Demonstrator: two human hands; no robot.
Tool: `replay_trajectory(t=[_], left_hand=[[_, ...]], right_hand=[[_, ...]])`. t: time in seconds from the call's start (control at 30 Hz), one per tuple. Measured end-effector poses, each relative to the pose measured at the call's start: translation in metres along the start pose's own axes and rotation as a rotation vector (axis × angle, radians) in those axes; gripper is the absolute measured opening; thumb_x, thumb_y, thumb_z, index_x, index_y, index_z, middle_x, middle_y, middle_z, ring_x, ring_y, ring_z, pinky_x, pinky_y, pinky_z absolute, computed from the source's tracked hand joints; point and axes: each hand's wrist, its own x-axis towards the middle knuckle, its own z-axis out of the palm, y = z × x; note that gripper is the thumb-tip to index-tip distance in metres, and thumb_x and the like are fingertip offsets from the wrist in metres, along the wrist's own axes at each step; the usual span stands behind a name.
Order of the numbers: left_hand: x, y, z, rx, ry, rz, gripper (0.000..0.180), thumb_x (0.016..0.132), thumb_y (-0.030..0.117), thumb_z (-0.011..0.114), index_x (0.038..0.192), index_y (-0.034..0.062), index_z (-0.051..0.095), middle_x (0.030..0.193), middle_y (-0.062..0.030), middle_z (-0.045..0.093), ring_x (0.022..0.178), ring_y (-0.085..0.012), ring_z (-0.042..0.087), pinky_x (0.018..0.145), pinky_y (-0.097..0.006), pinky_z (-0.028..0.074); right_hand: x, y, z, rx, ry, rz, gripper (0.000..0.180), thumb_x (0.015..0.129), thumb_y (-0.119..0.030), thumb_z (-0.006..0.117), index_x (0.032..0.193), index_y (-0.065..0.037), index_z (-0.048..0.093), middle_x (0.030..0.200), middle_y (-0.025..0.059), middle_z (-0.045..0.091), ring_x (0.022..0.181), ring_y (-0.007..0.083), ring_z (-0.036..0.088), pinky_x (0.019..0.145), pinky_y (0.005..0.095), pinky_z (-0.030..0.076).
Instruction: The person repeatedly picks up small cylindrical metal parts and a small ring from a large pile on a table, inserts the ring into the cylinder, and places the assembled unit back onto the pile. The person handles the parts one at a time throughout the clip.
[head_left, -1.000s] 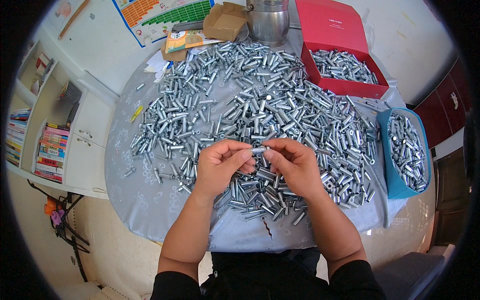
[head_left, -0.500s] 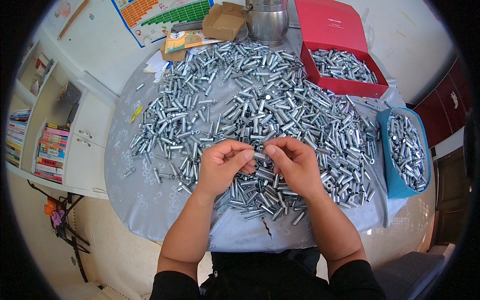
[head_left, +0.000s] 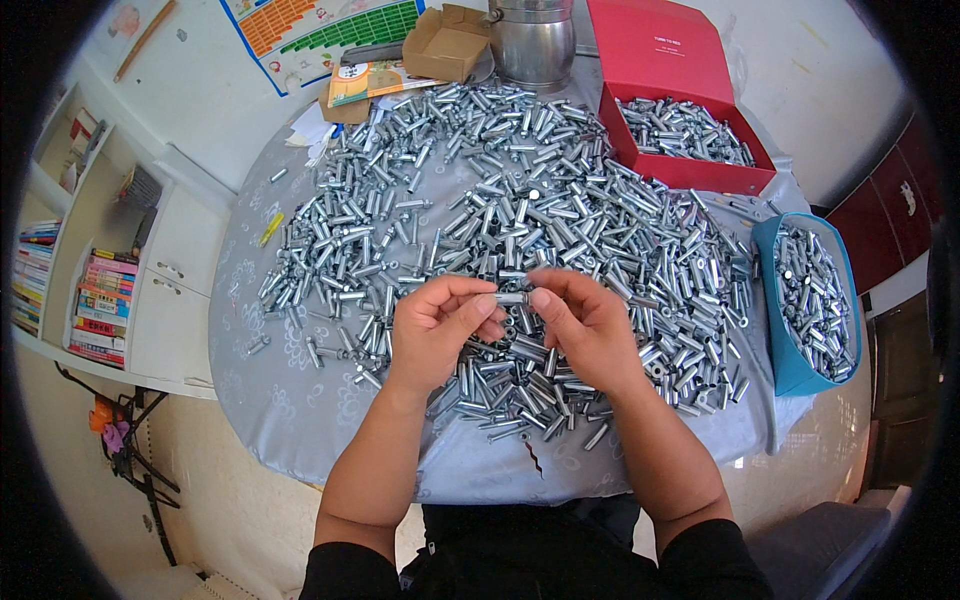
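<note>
Between my two hands, over the middle of a big heap of shiny expansion bolts (head_left: 560, 210), I hold one silver expansion bolt (head_left: 513, 298) lying crosswise. My left hand (head_left: 445, 325) pinches its left end between thumb and fingers. My right hand (head_left: 585, 325) has its thumb and fingertips at the other end. The fingertips cover both ends of the piece. Loose metal sleeves and bolts (head_left: 530, 385) lie right below my hands, near the front of the table.
At the back right stands an open red box (head_left: 690, 178) full of metal pieces; a blue bin (head_left: 815, 375) of them sits at the right edge. A steel pot (head_left: 535, 50) and a small cardboard box (head_left: 447, 45) stand behind the heap. Grey cloth (head_left: 260, 400) covers the round table.
The bolt between my hands now shows more plainly and lies more level. My left hand has shifted slightly left, and my right fingers have moved a little at its right end.
</note>
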Motion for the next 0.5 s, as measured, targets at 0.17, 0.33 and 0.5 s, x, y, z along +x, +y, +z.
replay_trajectory(t=[0.17,0.33,0.5], left_hand=[[0.000,0.000,0.001,-0.009,-0.009,0.006,0.015,0.091,0.007,0.061,0.102,-0.0029,0.063,0.081,-0.0116,0.069,0.067,-0.0155,0.067,0.062,-0.027,0.057],[-0.001,0.002,0.002,0.002,-0.005,-0.004,0.015,0.091,0.007,0.060,0.102,-0.0031,0.062,0.082,-0.0117,0.068,0.067,-0.0153,0.067,0.062,-0.027,0.056],[0.000,0.001,0.001,-0.020,0.001,0.002,0.015,0.091,0.007,0.060,0.102,-0.0030,0.062,0.082,-0.0112,0.068,0.067,-0.0150,0.066,0.062,-0.027,0.056]], right_hand=[[-0.002,-0.001,0.002,0.001,0.006,-0.040,0.021,0.089,-0.009,0.067,0.108,-0.001,0.063,0.085,0.0004,0.063,0.060,0.0025,0.050,0.052,0.0182,0.041],[-0.001,-0.001,-0.003,-0.049,-0.056,0.027,0.021,0.089,-0.009,0.067,0.108,-0.001,0.063,0.084,-0.0001,0.063,0.062,0.0024,0.051,0.052,0.0181,0.041],[-0.002,-0.003,0.005,0.031,0.038,-0.095,0.021,0.088,-0.008,0.067,0.107,-0.001,0.063,0.084,0.0001,0.063,0.062,0.0028,0.052,0.052,0.0184,0.042]])
